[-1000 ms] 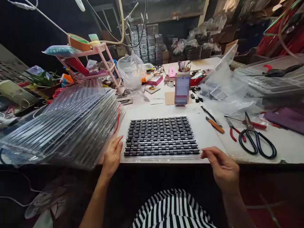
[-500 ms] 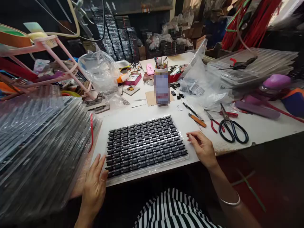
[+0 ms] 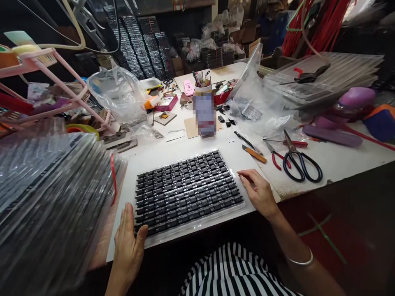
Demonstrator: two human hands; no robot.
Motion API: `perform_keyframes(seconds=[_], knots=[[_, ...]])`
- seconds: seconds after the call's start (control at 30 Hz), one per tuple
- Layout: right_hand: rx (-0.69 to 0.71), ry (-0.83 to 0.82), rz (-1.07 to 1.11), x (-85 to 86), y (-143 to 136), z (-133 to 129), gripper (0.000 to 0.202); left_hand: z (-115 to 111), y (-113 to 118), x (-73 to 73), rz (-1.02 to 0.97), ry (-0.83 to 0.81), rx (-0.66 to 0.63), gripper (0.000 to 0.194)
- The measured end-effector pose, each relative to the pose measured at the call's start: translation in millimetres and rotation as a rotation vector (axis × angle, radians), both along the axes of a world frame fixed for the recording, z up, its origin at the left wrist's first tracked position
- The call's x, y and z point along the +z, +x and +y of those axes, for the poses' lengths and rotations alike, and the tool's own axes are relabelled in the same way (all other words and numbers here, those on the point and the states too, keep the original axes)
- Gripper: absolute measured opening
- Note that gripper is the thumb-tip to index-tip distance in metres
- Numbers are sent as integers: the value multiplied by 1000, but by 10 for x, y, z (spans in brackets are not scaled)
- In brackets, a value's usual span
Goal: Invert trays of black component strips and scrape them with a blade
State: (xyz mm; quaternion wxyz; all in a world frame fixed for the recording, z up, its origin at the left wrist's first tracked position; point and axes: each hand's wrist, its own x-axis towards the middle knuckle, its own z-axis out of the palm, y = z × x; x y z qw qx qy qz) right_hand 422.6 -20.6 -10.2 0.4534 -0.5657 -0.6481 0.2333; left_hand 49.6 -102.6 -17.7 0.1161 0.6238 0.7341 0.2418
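A clear plastic tray filled with rows of small black plastic parts lies on the white tabletop in front of me. My left hand is at the tray's near left corner, fingers straight and close together along its left side, thumb apart over the front corner. At the right edge is my right hand, its fingers curled and the tips drawn together close to the rim. What those tips hold, if anything, I cannot make out.
Large scissors, red-handled pliers and an orange cutter lie to the right. A tall stack of clear trays crowds the left side. Behind stand a blurred-out upright object, a pen cup and plastic bags.
My left hand has slid toward me along the tray's left side, its thumb now over the near corner. My right hand has come slightly closer to the tray's right edge. The view has shifted a little.
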Motion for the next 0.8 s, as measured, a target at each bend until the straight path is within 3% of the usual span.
perform_keyframes(seconds=[0.2,0.3,0.53,0.67,0.8], knots=[[-23,-5,-13,-23,-1,-8,22,63,-7,-10,43,23,-102,64],[-23,-24,-3,-38,1,0,24,41,21,18,27,5,-90,65],[22,-96,-22,-15,-9,93,29,38,-59,111,-316,-44,38,68],[53,-91,-69,43,-57,162,30,227,-166,176,-473,-23,65,63],[63,-81,-93,66,-95,187,29,500,-199,268,-434,-40,79,64]])
